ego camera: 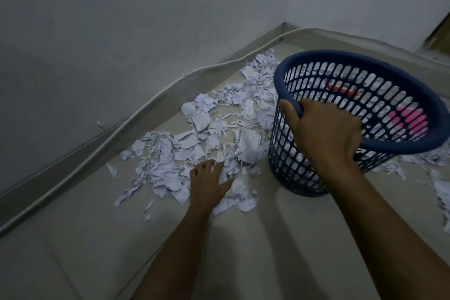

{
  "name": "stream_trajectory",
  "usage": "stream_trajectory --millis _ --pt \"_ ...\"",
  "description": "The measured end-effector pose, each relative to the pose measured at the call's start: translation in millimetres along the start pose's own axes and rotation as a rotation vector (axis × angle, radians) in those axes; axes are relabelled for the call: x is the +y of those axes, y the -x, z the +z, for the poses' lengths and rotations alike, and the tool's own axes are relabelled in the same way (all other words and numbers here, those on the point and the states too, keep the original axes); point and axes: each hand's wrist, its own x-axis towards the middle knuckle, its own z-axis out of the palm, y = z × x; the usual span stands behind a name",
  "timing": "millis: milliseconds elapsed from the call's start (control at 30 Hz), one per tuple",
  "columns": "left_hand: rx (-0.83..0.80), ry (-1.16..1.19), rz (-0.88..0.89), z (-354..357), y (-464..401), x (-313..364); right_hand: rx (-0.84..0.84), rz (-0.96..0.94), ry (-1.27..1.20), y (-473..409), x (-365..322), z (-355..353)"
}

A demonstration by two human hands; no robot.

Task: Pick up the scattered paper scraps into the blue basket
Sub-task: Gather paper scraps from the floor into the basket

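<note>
1. a pale tiled floor (280, 238) meets a grey wall (121, 19), with a white cable (151, 102) running along the wall's base.
2. a blue basket (414, 140) stands on the floor, tilted, holding paper and something pink and red.
3. white paper scraps (202, 129) lie scattered left of the basket, a few to its right.
4. the right hand (326, 134) grasps the basket's near rim, fingers curled inside.
5. the left hand (207, 184) rests on scraps left of the basket, fingers spread and released.
</note>
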Motion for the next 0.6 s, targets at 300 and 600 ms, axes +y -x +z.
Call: stream_trajectory --millis 300,600 --pt "-0.02 0.464 -0.125 -22.6 2.3 -4.3 0.006 0.002 0.003 1.2 3.6 -1.1" --pt "0.029 0.736 -0.218 -73.8 -6.8 -7.4 -0.026 0.015 -0.022 2.3 1.2 -7.3"
